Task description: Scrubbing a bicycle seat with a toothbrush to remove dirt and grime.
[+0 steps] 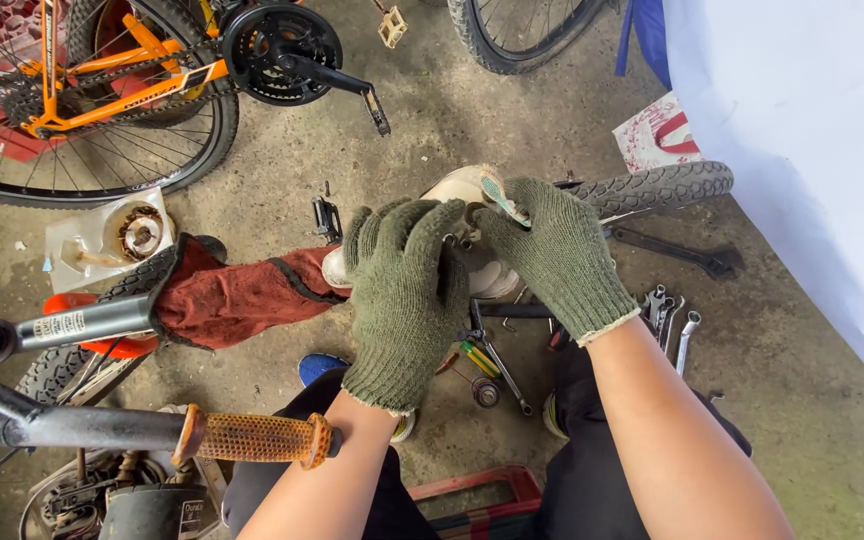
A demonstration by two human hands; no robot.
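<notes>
Toothbrush (504,197), perhaps, in right hand (552,255); left hand (407,300) hides the part.

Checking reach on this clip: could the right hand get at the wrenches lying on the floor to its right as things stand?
Probably yes. The wrenches lie uncovered on the concrete just beside the right hand's wrist, nothing between. But that hand is busy on the pale part with a brush, so it would have to let go first.

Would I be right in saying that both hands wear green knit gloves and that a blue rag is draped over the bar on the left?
Not quite: the head view shows the rag is red, not blue. Both the left hand and the right hand do wear green knit gloves, and the rag is draped over the bar.
</notes>
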